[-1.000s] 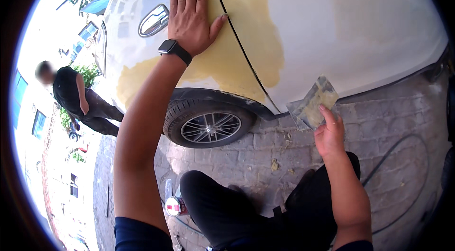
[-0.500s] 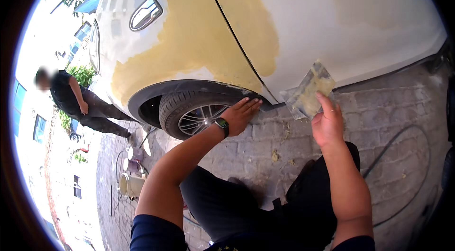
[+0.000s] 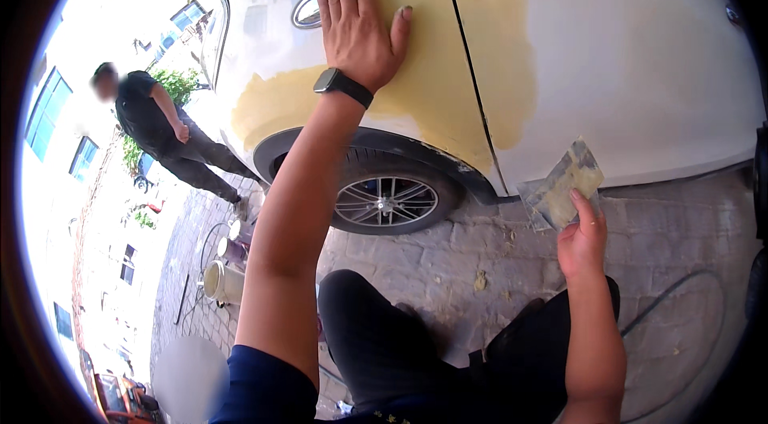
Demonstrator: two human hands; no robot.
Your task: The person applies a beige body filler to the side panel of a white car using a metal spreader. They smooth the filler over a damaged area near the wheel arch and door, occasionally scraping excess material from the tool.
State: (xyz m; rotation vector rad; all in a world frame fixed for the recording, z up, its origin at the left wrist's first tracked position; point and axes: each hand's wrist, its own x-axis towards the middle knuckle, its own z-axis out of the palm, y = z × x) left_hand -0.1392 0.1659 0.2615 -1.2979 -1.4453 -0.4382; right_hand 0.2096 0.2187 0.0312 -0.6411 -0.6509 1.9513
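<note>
My left hand [image 3: 362, 40] lies flat with fingers spread on the car's side panel [image 3: 424, 80], over a broad yellow filler patch, beside a partly hidden chrome oval fitting [image 3: 305, 12]. A black watch is on that wrist. My right hand [image 3: 582, 244] holds thin, squarish plates [image 3: 560, 176], translucent and grey with yellowish smears, its thumb on top, in front of the lower white panel [image 3: 632, 80] to the right of the dark seam. Below my left hand are the wheel arch and the alloy wheel [image 3: 384, 204].
A person in dark clothes [image 3: 152, 120] stands at left by the car's end. Several buckets [image 3: 224, 284] and thin hoses lie on the paving [image 3: 512, 264] beside my left arm. A dark hose [image 3: 664, 292] loops at lower right. My bent knees are below.
My left hand went down from the panel to the wheel arch, then back up onto the yellow patch. My right hand keeps holding the plates. The view has shifted slightly.
</note>
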